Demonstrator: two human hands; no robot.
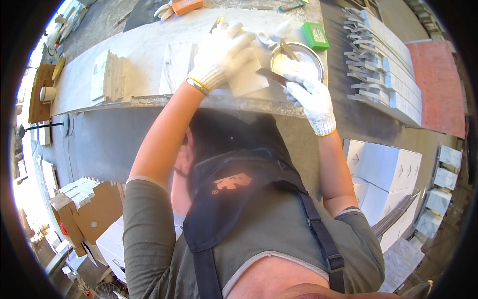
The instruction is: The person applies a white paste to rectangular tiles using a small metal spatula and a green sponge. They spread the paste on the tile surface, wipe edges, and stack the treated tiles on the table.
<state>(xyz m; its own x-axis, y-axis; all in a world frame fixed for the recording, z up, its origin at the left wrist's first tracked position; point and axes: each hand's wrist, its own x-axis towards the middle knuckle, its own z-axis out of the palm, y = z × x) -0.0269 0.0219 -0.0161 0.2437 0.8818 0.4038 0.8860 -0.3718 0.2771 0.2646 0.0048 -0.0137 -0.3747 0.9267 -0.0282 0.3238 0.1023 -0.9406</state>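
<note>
White knit gloves cover both my hands. My left hand (pixel 224 56) lies with its fingers stretched out over a pale square tile (pixel 250 78) on the worktable (pixel 144 35). My right hand (pixel 309 97) is closed on a putty knife (pixel 272 76), whose dark blade points left toward the tile. Just beyond that hand stands a round tin (pixel 319 64) of white paste, with a second scraper (pixel 288 50) leaning in it. Another white marble tile (pixel 175 65) lies left of my left hand. Glare washes out some of the tile surface.
A stack of tiles (pixel 107 77) stands farther left on the table. A green box (pixel 315 36) sits behind the tin; an orange block (pixel 187 6) is at the far edge. Strapped stone slabs (pixel 391 70) stand at right, white boxes (pixel 381 164) below them. A cardboard box (pixel 97 209) is at lower left.
</note>
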